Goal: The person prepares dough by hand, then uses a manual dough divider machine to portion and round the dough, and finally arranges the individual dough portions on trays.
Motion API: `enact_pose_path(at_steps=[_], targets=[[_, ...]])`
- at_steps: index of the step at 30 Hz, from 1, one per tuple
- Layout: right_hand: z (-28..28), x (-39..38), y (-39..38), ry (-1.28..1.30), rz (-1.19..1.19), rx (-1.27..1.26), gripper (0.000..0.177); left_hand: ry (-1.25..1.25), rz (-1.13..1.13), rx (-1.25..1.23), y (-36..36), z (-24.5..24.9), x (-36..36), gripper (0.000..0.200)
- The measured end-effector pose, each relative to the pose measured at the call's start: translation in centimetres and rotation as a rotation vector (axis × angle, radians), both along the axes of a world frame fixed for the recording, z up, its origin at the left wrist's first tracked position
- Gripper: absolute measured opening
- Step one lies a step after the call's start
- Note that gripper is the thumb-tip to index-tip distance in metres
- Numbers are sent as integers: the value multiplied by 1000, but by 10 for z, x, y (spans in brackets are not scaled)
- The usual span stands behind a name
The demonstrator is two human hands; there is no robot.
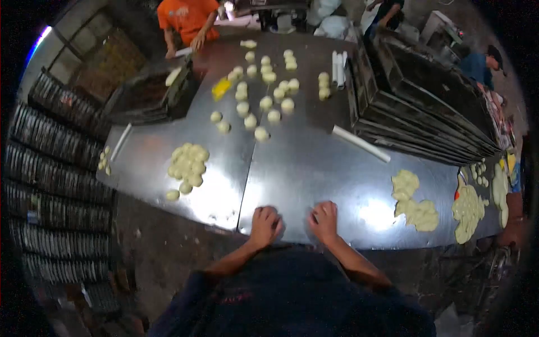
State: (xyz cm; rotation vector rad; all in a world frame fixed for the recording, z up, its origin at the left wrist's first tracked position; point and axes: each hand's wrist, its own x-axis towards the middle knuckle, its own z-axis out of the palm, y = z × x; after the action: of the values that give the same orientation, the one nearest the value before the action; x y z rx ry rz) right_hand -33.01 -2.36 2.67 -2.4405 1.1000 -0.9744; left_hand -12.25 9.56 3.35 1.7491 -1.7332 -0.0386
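The left hand [265,223] and right hand [324,220] rest palm-down, fingers curled, side by side on the near edge of the steel table [314,163]. Whether either hand encloses anything cannot be told. A flat dough mass [415,210] lies to the right. A cluster of dough balls [190,163] lies to the left. A white rolling pin [360,144] lies beyond.
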Motion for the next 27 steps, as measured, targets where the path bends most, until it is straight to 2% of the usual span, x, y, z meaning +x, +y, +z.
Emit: enact_pose_path(at_steps=[1,4,5,7,8,9,10,11,12,13,14,16,17,18,19,20,21,22,23,24,25,26,27], targets=[[9,20,12,21,44,15,12,27,-34,104,-6,17,-12,16],[6,48,-31,15,67,-12,10,93,-99,413,-36,34,-13,18],[1,52,-45,-15,51,-19,11,105,-75,398,-34,33,-10,18],[15,20,-45,-25,37,10,12,51,-166,187,-19,31,3,19],[11,1,-35,61,59,53,15,56,-127,169,-8,21,12,19],[3,-17,-21,150,78,90,18,222,-154,163,4,4,19,21],[-3,-28,0,71,99,121,16,387,-190,152,12,-7,26,24],[-2,-29,16,-7,109,163,13,393,-173,138,19,-7,31,24],[34,-19,31,11,149,327,15,512,-105,125,25,-3,33,26],[35,-7,31,66,145,417,14,637,-42,116,31,1,33,30],[37,4,23,125,137,507,13,654,-42,112,32,4,32,30],[31,46,-16,-129,-53,1139,20,970,61,341,30,10,41,33],[43,70,-41,-237,98,1137,29,1137,58,281,30,5,42,37],[89,105,-59,-96,140,903,37,1136,46,307,30,10,47,37],[102,133,-85,-313,302,833,40,1178,51,342,27,18,56,37],[129,165,-104,-496,424,653,41,1226,58,381,24,22,64,38],[175,190,-118,-451,391,542,38,1146,64,346,23,9,72,39],[189,214,-144,-434,373,211,35,1015,110,267,20,-19,80,39],[211,234,-158,-290,195,1,34,1142,171,324,13,0,90,39],[207,260,-185,-409,175,-294,33,1090,305,307,6,18,100,40],[191,283,-212,-410,119,-394,33,841,374,310,-4,31,115,41],[178,293,-226,-207,117,-197,58,652,428,302,-12,49,129,43],[154,304,-228,-133,50,-71,47,659,458,292,-19,64,145,45]])
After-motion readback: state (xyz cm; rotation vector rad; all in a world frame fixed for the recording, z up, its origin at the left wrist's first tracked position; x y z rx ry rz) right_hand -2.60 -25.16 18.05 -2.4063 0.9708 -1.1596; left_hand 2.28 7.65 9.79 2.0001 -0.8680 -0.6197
